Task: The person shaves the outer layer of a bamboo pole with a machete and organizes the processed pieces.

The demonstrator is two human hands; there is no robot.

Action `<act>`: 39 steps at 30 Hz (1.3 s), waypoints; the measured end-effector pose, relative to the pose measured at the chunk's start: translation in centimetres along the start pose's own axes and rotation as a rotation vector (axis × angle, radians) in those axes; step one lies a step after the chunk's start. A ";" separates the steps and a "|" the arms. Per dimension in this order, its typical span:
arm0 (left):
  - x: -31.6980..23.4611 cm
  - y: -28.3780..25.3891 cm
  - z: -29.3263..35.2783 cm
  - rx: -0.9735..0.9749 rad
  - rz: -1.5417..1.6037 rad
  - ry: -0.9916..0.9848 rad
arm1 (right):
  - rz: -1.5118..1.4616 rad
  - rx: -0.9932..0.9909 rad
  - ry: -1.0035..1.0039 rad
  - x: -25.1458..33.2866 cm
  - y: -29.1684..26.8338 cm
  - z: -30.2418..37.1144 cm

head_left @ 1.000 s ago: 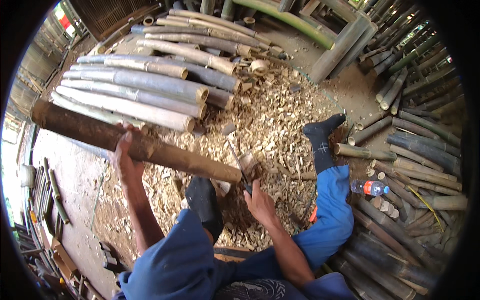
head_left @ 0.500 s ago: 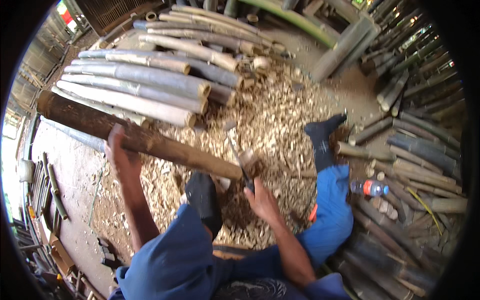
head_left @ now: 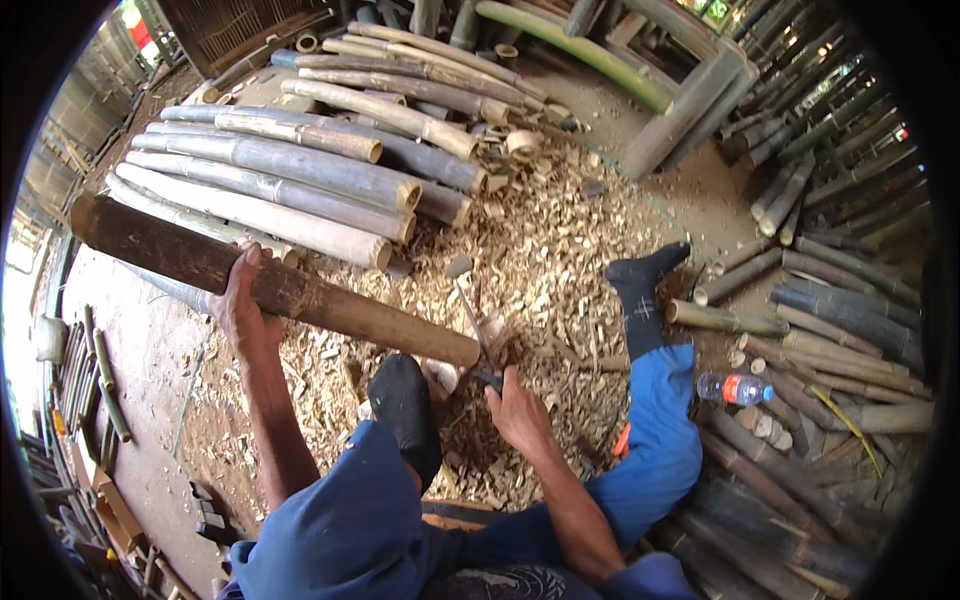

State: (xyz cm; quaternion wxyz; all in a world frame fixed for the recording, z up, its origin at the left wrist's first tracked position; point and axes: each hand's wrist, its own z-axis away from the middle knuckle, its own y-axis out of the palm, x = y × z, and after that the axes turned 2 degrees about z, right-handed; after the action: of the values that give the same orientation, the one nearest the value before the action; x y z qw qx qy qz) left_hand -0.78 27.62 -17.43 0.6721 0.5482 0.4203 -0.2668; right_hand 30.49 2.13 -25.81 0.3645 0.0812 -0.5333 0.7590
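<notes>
A dark brown bamboo pole [head_left: 330, 305] slants across in front of me, its high end at the far left and its pale, scraped end near the middle. My left hand [head_left: 240, 300] is closed round it from beneath, thumb on top. In my right hand [head_left: 520, 410] is the dark handle of a machete [head_left: 470, 315]. Its narrow blade points up and away, right beside the pole's pale end; whether they touch I cannot tell. A pale wooden block [head_left: 492, 330], partly hidden by the blade, sits just past that end.
Wood chips [head_left: 560, 230] cover the ground between my dark-socked feet [head_left: 405, 410]. Cut bamboo poles [head_left: 280, 150] lie in rows at the far left. More bamboo [head_left: 840, 320] is piled at the right, near a plastic bottle [head_left: 735, 388]. Thin sticks [head_left: 105, 370] lie at the left.
My right hand and the machete handle have shifted slightly down and left. The left hand, blurred before, now shows sharply round the pole. The pole has barely moved.
</notes>
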 end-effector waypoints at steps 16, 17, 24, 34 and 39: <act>-2.5 -2.5 1.0 0.538 0.148 -0.062 | -0.110 -0.024 -0.072 4.4 -4.4 3.2; -2.0 -2.7 1.0 0.552 0.154 -0.066 | -0.152 -0.133 -0.131 5.0 -5.0 4.1; -2.2 -2.3 1.0 0.618 0.130 -0.055 | 0.031 -0.024 0.029 0.2 0.2 2.0; -3.2 -4.6 2.1 0.260 0.226 0.064 | -0.329 -0.390 -0.324 5.7 -5.1 5.5; -2.4 -3.9 1.9 0.353 0.223 0.036 | 0.005 0.068 0.095 0.8 0.4 1.1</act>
State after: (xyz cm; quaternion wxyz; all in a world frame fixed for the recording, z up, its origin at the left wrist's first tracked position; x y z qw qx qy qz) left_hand -4.69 24.50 -17.32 0.5834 0.7052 0.3156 -0.2505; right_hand 29.42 1.49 -25.25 0.3847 0.0563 -0.4894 0.7806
